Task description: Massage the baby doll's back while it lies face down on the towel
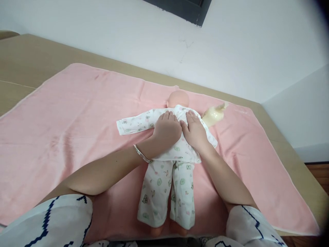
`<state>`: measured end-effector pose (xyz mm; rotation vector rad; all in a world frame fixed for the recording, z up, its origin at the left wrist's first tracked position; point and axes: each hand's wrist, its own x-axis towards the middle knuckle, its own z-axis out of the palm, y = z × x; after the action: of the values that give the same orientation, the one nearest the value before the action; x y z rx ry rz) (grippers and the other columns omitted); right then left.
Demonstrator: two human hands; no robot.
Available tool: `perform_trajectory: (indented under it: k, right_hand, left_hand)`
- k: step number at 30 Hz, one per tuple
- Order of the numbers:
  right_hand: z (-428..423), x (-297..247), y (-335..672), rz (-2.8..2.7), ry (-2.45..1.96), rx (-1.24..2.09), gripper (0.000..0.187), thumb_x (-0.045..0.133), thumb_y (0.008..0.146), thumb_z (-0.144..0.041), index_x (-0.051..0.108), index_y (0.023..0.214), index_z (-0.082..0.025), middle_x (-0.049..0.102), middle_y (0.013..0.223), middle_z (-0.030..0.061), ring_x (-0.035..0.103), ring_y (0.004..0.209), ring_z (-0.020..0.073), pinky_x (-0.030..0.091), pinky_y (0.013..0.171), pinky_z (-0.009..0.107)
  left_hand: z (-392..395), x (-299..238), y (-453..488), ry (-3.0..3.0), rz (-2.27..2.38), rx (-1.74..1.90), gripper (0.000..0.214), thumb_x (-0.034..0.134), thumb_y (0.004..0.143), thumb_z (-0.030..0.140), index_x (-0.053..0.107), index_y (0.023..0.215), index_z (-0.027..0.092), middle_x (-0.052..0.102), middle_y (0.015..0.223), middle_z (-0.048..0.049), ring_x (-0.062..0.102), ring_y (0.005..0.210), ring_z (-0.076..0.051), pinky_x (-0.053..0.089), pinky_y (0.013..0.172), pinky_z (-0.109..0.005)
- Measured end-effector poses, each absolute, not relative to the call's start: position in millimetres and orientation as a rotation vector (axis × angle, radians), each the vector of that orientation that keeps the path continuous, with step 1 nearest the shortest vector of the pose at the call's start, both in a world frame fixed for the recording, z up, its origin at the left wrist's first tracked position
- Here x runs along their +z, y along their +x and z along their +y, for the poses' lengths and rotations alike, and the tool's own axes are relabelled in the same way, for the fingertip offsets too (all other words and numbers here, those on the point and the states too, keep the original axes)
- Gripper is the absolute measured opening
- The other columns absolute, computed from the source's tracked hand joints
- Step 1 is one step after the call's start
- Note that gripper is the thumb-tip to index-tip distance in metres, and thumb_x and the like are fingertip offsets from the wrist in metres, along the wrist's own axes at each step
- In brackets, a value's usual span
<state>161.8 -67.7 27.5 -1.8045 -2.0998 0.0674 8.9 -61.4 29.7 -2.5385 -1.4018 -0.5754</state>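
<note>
A baby doll lies stretched out, its bald head away from me and its face not showing. It wears a white printed long-sleeved top and matching trousers; bare feet show at the hems. My left hand, a silver bangle on its wrist, rests rounded on the upper part of the top, fingers bent over the cloth and partly foreshortened. Beside it my right hand lies flatter on the top, thumb apart from the fingers. Neither hand visibly grasps anything.
A pink blanket with some wrinkles covers much of the wooden table. Near the doll's right-side shoulder lies a cream pump bottle. A white wall with a dark frame stands behind the table.
</note>
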Motion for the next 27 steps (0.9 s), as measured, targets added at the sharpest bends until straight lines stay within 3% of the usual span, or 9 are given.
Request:
perform_trajectory:
  k: [5, 9, 17, 23, 27]
  right_hand:
    - [-84, 31, 148, -2.081, -1.806, -0.085, 0.058, 0.031, 0.103, -0.041, 0.058, 0.134, 0.0, 0.056, 0.144, 0.0265, 0.049, 0.14, 0.0372, 0.038, 0.118, 0.053]
    - [-95, 35, 139, -2.08, -1.821, -0.112, 0.05, 0.033, 0.101, -0.036, 0.063, 0.124, -0.003, 0.061, 0.138, 0.0273, 0.054, 0.135, 0.0378, 0.042, 0.115, 0.054]
    - [-82, 33, 152, -2.084, -1.769, 0.054, 0.058, 0.032, 0.102, -0.047, 0.056, 0.136, -0.007, 0.054, 0.147, 0.0228, 0.045, 0.144, 0.0351, 0.038, 0.119, 0.054]
    - [-74, 29, 156, -2.12, -1.731, 0.067, 0.061, 0.033, 0.102, -0.044, 0.05, 0.142, -0.001, 0.049, 0.151, 0.0249, 0.039, 0.148, 0.035, 0.029, 0.124, 0.053]
    - [-72, 27, 159, -2.125, -1.712, 0.092, 0.06, 0.035, 0.102, -0.044, 0.049, 0.144, -0.004, 0.048, 0.153, 0.0221, 0.038, 0.149, 0.0335, 0.029, 0.124, 0.052]
  left_hand:
    - [-42, 27, 1, -2.574, -1.412, -0.733, 0.032, 0.04, 0.097, 0.02, 0.069, 0.085, 0.013, 0.069, 0.094, -0.015, 0.064, 0.102, -0.03, 0.052, 0.09, -0.044]
    - [-30, 22, -1, -2.555, -1.561, -0.807, 0.031, 0.04, 0.098, 0.026, 0.067, 0.095, 0.012, 0.069, 0.1, -0.0158, 0.063, 0.103, -0.03, 0.05, 0.094, -0.045]
    - [-31, 17, 1, -2.565, -1.582, -0.824, 0.038, 0.036, 0.1, 0.03, 0.064, 0.111, 0.006, 0.066, 0.117, -0.0208, 0.058, 0.118, -0.033, 0.043, 0.106, -0.048]
    - [-30, 14, 1, -2.547, -1.575, -0.814, 0.041, 0.034, 0.101, 0.031, 0.063, 0.114, 0.005, 0.067, 0.119, -0.0202, 0.058, 0.12, -0.033, 0.043, 0.107, -0.048]
    - [-31, 14, 2, -2.548, -1.568, -0.827, 0.041, 0.035, 0.101, 0.031, 0.063, 0.115, 0.005, 0.067, 0.12, -0.0204, 0.058, 0.121, -0.033, 0.043, 0.107, -0.049]
